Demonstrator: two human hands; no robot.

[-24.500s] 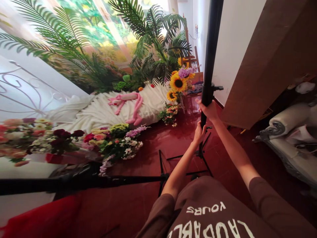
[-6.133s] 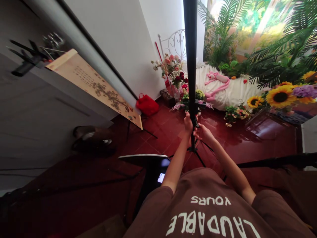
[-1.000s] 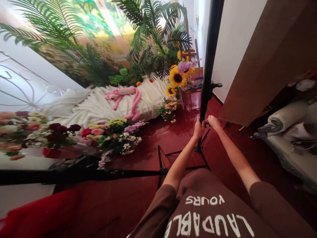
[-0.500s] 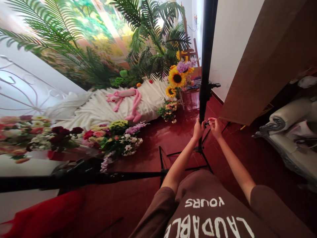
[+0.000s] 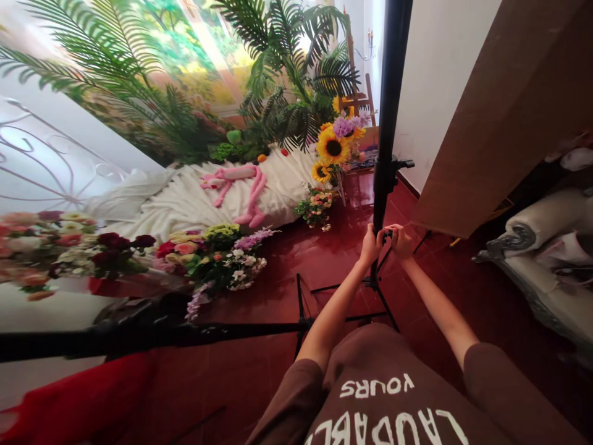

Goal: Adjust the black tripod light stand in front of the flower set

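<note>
Black stand [image 5: 391, 93] right in front of us, its pole rising past our view and its splayed legs [image 5: 384, 304] down on the red floor [image 5: 278, 272]! Our left hand [image 5: 369, 247] has its fingers curled closed around the lower pole. And here's the change: our right hand [image 5: 402, 243], looser a moment ago, has drawn its fingers in, nearly closed, on the small knob [image 5: 388, 233], so both hands are now at one joint. Beyond, we see flowers [image 5: 238, 266], then a pink plush toy [image 5: 241, 174] on white cloth [image 5: 185, 201], palms [image 5: 296, 77] behind.
</note>
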